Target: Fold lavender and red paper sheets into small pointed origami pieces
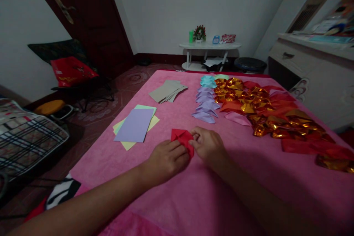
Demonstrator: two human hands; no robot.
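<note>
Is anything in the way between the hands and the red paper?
No, nothing that I can see. The left hand lies right on the red paper, and the right hand touches its right edge. The purple folded papers lie apart, farther back.

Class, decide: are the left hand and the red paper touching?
Touching. The head view shows the left hand with its fingers resting on the red paper.

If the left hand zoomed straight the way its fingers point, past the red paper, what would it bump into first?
Probably the right hand, just beyond the red paper under the left hand, though depth is hard to judge here.
</note>
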